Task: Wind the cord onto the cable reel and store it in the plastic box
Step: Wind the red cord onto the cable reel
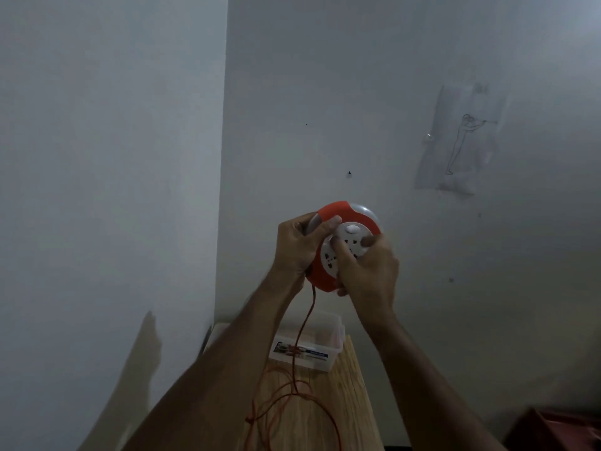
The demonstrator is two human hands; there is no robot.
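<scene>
Forearms [227, 369], box label [300, 350] unreadable

No wording can be read anywhere: the plastic box [305, 349] on the wooden table carries a blue-and-white printed label [300, 350] whose lettering is too blurred and small to make out.

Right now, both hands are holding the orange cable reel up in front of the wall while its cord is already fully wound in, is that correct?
Not quite: the cord is not wound in. The head view shows it hanging from the cable reel and lying in loose loops on the wooden table. The rest holds: left hand and right hand hold the reel up before the wall.
</scene>
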